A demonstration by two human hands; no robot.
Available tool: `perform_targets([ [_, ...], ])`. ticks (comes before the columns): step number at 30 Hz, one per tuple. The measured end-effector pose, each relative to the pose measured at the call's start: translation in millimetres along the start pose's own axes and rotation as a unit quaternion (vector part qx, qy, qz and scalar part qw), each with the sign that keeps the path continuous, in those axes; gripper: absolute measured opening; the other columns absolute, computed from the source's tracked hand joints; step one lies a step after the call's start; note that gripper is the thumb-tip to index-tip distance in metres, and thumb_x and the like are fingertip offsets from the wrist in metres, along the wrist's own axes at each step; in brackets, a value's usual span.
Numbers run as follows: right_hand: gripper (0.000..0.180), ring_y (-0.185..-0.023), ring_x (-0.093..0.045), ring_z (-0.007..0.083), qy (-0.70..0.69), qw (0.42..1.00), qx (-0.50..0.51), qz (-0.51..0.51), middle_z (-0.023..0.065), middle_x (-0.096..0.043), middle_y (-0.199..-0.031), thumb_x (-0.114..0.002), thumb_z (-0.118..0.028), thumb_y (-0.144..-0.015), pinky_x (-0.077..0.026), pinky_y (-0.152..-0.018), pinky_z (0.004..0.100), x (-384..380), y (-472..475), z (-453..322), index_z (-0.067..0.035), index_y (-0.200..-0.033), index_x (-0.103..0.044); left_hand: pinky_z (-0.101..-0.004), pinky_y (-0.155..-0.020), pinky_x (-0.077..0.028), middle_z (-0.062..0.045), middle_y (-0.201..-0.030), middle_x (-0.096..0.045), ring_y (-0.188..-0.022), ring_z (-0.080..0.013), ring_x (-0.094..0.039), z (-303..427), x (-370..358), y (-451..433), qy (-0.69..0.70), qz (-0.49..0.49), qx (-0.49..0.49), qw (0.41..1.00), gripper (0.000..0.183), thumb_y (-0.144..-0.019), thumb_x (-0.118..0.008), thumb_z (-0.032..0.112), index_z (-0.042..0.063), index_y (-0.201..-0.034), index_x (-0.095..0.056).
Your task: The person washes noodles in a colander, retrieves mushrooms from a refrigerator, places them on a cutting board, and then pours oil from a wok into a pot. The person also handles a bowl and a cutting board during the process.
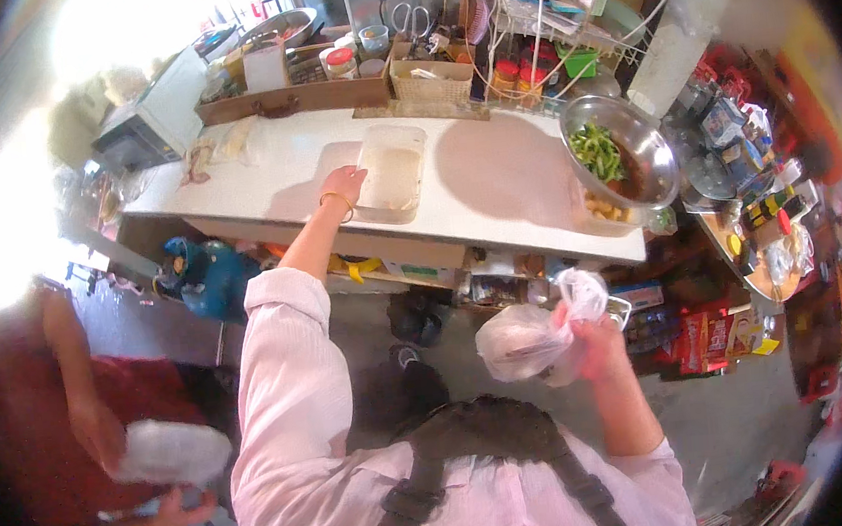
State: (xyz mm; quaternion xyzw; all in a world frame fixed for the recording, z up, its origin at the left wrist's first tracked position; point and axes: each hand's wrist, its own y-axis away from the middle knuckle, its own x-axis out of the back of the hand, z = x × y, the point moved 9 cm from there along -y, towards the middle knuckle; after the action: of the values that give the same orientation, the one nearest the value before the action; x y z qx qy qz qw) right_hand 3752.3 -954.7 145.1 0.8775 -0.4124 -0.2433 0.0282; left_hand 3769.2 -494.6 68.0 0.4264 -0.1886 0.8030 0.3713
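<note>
My left hand grips the near left rim of a translucent rectangular plastic container on the white counter. Little can be made out inside the container. Off the counter's near edge, my right hand is closed on a knotted plastic bag; what fills the bag cannot be told. A metal bowl with cut green vegetables rests at the counter's right end, partly over another clear container of yellowish pieces.
A co-worker at the left holds a whitish container. A wooden tray of jars and a woven basket line the counter's back, with a microwave at its left. A blue gas cylinder stands below. Bottles crowd a round table at the right.
</note>
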Motion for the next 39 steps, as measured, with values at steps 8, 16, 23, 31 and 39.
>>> perform_targets([
  [8, 0.025, -0.071, -0.05, 0.0131, 0.073, 0.989, 0.065, 0.112, 0.0047, -0.053, -0.081, -0.052, -0.007, -0.067, -0.039, -0.061, 0.0229, -44, -109, -44, 0.0, -0.091, -0.052, -0.0374, -0.076, -0.043, -0.018, -0.087, -0.058, -0.08, -0.0293, -0.056, 61, -49, -30, -0.277, -0.225, -0.129, 0.925, 0.05, -0.067, -0.055, 0.043, 0.002, -0.096, -0.056],
  [16, 0.024, -0.071, -0.051, 0.0099, 0.297, 0.941, 0.16, 0.015, 0.0029, -0.055, -0.079, -0.047, -0.001, -0.075, -0.041, -0.066, 0.0234, -85, -208, -80, 0.001, -0.098, -0.05, -0.0357, -0.068, -0.045, -0.013, -0.082, -0.061, -0.076, -0.023, -0.058, 63, -110, -24, -0.336, -0.381, -0.187, 0.841, 0.03, -0.066, -0.055, 0.03, 0.006, -0.08, -0.064],
  [23, 0.021, -0.067, -0.048, 0.0097, 0.244, 0.954, 0.144, 0.097, 0.001, -0.054, -0.074, -0.053, -0.01, -0.072, -0.037, -0.062, 0.0215, -60, -244, -104, 0.0, -0.09, -0.055, -0.0355, -0.063, -0.046, -0.011, -0.078, -0.061, -0.07, -0.0232, -0.058, 69, -99, -34, -0.364, -0.397, -0.212, 0.815, 0.024, -0.062, -0.06, 0.018, 0.006, -0.084, -0.061],
  [31, 0.026, -0.071, -0.05, 0.0142, 0.069, 0.983, 0.162, -0.045, 0.0069, -0.054, -0.08, -0.048, -0.01, -0.067, -0.038, -0.063, 0.0237, -107, -262, -126, 0.001, -0.091, -0.053, -0.0334, -0.064, -0.046, -0.017, -0.077, -0.058, -0.069, -0.0263, -0.058, -36, 46, -112, -0.06, -0.068, 0.022, 0.996, 0.03, -0.067, -0.059, 0.014, 0.005, -0.095, -0.053],
  [39, 0.029, -0.08, -0.051, 0.0181, -0.087, 0.984, 0.096, -0.124, 0.0074, -0.053, -0.085, -0.045, -0.026, -0.081, -0.041, -0.076, 0.031, -181, -269, -105, -0.001, -0.094, -0.05, -0.0364, -0.089, -0.034, -0.013, -0.122, -0.038, -0.112, -0.0245, -0.038, -14, 67, -36, 0.174, -0.021, -0.119, 0.977, 0.07, -0.067, -0.067, 0.022, 0.007, -0.124, -0.03],
])
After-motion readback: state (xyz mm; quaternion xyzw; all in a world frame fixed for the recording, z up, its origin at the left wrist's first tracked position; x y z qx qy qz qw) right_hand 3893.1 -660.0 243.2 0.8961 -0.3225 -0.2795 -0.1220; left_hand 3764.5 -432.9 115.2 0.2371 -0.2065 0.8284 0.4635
